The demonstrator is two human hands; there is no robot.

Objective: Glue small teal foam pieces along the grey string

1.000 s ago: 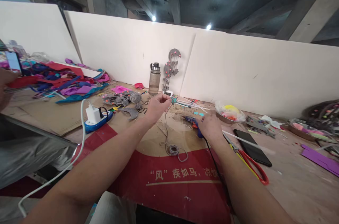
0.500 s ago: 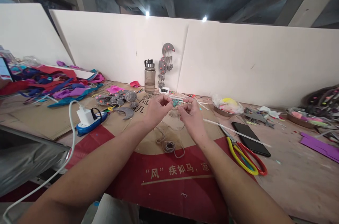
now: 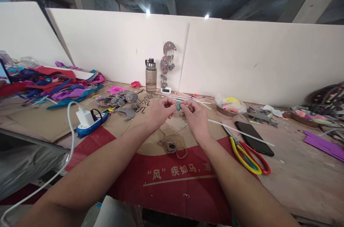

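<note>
Over the middle of the table, my left hand [image 3: 160, 114] and my right hand [image 3: 197, 117] pinch a small teal piece [image 3: 178, 106] between them, thumb and forefinger of each at its sides. It looks like felt, but its exact shape is too small to make out. Below my hands a loose coil of thin grey cord [image 3: 171, 146] lies on the printed cardboard sheet [image 3: 177, 194]. A strand of cord runs from the coil up towards my fingers. Behind the hands stands a grey crescent hanging ornament [image 3: 169, 46] with pink dots, against the white board.
Scissors with yellow and red handles [image 3: 248, 159] and a black phone [image 3: 254, 137] lie at right. A bottle [image 3: 151, 78] and small clock [image 3: 166, 90] stand behind. Left are a blue power strip [image 3: 90, 126], grey felt pieces [image 3: 126, 113] and coloured scraps [image 3: 64, 83].
My right fingers have closed in on the teal piece, and the two hands are nearer each other. The view has shifted slightly; the things on the table stay put.
</note>
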